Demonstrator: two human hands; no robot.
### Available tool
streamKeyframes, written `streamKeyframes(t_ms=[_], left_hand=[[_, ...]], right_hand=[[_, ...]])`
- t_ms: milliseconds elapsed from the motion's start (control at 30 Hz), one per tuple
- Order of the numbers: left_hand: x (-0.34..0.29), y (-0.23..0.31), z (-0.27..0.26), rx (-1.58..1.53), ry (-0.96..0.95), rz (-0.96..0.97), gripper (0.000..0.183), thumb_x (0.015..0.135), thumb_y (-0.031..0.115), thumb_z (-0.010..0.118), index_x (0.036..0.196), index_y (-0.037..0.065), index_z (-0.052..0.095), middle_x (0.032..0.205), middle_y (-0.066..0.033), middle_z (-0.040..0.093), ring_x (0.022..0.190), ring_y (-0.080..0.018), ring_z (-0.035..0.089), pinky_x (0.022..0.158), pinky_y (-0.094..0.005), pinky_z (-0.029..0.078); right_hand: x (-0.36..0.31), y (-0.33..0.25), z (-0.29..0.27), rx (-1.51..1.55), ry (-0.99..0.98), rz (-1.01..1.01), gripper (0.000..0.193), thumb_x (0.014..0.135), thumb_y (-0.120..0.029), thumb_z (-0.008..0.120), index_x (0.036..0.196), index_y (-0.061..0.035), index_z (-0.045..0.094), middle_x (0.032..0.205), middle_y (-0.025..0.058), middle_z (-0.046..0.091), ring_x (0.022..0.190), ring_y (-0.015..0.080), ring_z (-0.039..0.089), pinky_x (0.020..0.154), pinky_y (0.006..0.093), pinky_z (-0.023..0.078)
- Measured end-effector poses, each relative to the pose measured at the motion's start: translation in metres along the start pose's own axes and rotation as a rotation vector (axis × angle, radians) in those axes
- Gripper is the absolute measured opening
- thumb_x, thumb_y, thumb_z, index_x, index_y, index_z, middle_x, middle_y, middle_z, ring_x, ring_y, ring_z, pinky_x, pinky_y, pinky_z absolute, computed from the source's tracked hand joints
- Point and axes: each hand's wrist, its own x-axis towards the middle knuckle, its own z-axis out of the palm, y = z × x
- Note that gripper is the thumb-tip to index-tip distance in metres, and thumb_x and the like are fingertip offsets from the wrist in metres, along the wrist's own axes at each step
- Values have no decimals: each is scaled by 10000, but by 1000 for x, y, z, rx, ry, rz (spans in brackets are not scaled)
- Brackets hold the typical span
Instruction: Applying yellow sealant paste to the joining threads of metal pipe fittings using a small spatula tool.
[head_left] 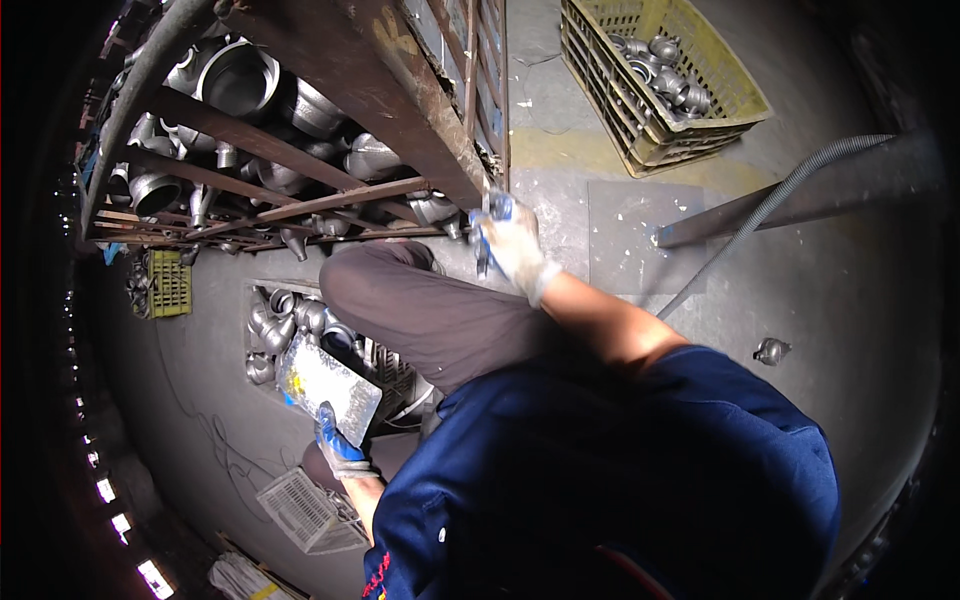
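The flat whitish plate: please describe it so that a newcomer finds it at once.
Find the brown metal rack at upper left. Below it, the blue-gloved left hand holds the flat whitish plate. It is rectangular and yellow-marked; the neighbouring grey metal fittings are rounded.

From here I can read no words or numbers. The red stitching (378, 577) on the navy sleeve (410, 520) resembles lettering, but it's too small to make out.
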Motion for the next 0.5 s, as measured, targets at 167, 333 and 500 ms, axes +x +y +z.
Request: streamKeyframes(t_ms=[167,333,500], left_hand=[[3,-4,-7,-30,5,-23,465,867,271,548,1212,-34,484,1078,-145,588,915,-246,604,779,-355,506],[-14,7,12,-108,16,7,495,849,277,572,1205,-56,484,1077,-150,581,900,-239,599,798,-350,492],[-6,3,5,42,26,16,482,878,280,538,1237,-35,467,1118,-137,582,976,-233,588,857,-346,475]], right_hand=[[3,10,-10,230,-51,98,450,782,82,593,1202,-26,470,728,95,574,523,161,543,451,284,451],[-29,-12,-1,-140,-110,81,398,799,68,577,1179,-18,496,784,78,560,598,138,545,482,271,443],[-5,-24,-22,75,-149,353,413,881,-176,563,1266,-109,429,660,68,569,410,117,462,336,248,364]])
